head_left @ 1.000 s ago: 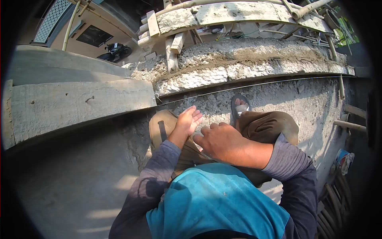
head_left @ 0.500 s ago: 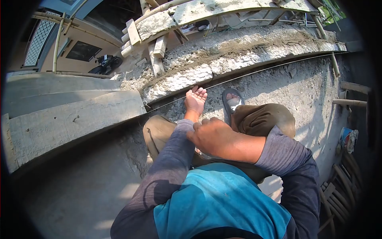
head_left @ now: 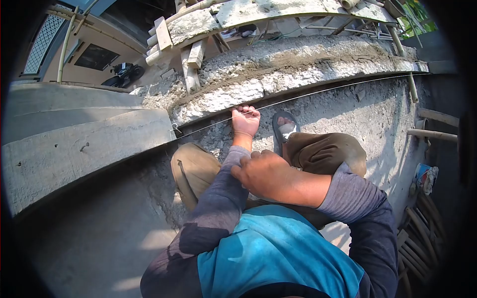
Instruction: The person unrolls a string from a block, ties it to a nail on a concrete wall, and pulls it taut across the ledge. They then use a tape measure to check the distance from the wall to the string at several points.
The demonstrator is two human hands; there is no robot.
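Observation:
My left hand (head_left: 246,122) reaches forward, palm up, with its fingers curled in and nothing visible in them. It is beside the lower edge of a rough concrete ledge (head_left: 223,103), close to a taut pale string (head_left: 313,93) that runs along the ledge. Nearer my body, my right hand (head_left: 264,174) lies across my left forearm, its fingers bent round the grey left sleeve (head_left: 226,171).
Smooth grey boards (head_left: 89,139) lie at the left. Bamboo poles and a plank (head_left: 283,14) stand beyond the ledge. A motorcycle (head_left: 123,74) is below at the upper left. At the right are a crumpled packet (head_left: 426,179) and stacked wooden pieces (head_left: 415,248).
The fingers of my left hand have curled in from a more spread pose. My right hand remains on the left sleeve. The view has shifted slightly.

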